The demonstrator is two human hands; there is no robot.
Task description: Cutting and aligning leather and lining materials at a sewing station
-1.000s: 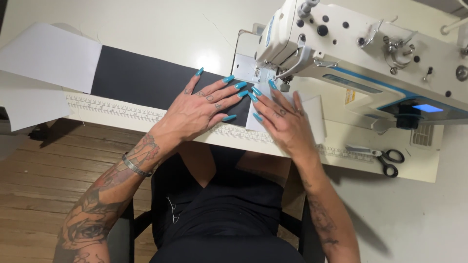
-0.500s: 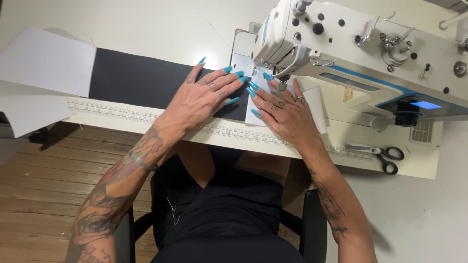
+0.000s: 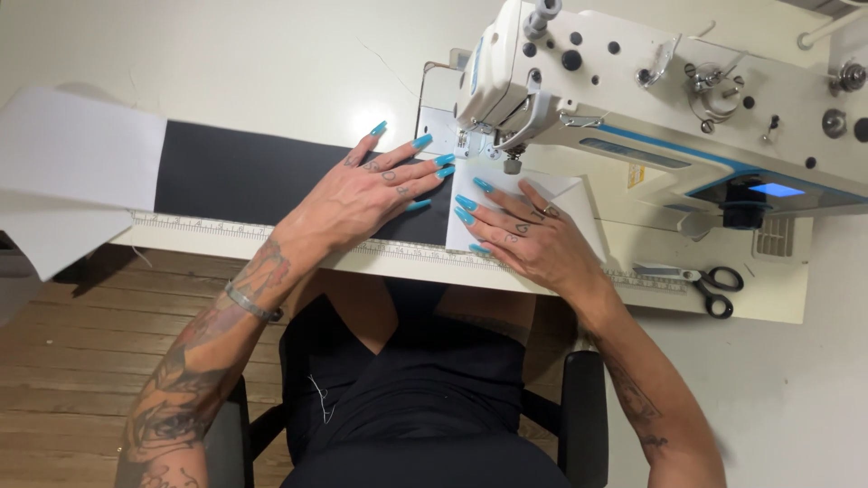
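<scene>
Both hands have slid the fabric nearer the needle: left hand (image 3: 366,194) lies fingers spread on the black strip (image 3: 244,176), right hand (image 3: 529,239) flat, fingers spread, on the white piece (image 3: 579,203) under the sewing machine (image 3: 651,90) foot

The sewing machine (image 3: 669,99) runs off the right and top edges, so its far end is unseen. The needle is hidden behind the machine head. The left hand (image 3: 362,194) covers part of the black fabric (image 3: 235,176); the white fabric (image 3: 63,172) is cut by the left edge. The ruler markings along the bench (image 3: 271,63) are too small to read.
</scene>
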